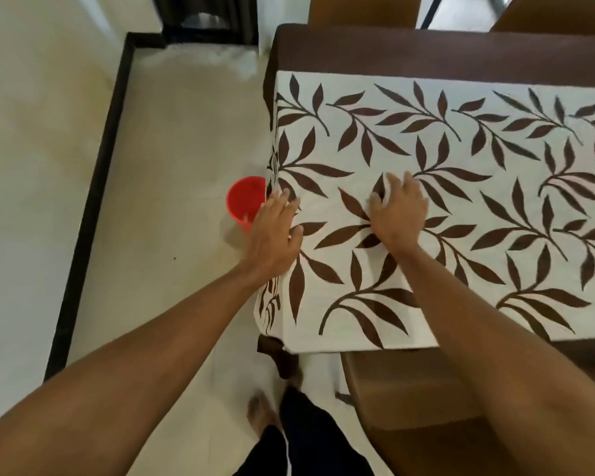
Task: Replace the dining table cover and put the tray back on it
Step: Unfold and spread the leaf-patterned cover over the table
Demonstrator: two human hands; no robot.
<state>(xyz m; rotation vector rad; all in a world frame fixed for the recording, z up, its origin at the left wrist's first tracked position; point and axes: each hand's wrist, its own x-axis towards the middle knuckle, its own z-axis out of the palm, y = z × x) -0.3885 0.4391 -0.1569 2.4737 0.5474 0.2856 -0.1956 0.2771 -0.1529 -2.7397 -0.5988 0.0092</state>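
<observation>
Cover (461,201) with brown leaves lay on the counter (426,53), beneath the left hand (275,235) at its edge and the right hand (401,214) further in, fingers (411,182) spread apart, pressing it.

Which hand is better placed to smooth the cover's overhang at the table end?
Probably left: the left hand rests on the cover at that edge; the right hand lies farther in.

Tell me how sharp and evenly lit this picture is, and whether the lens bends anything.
Head view: soft, even light with no hard shadows on the cover; a pale glare patch on the floor at top; the left hand and right hand look slightly smeared, the leaf print soft-edged; the wide lens swells the forearms toward the bottom corners.
</observation>
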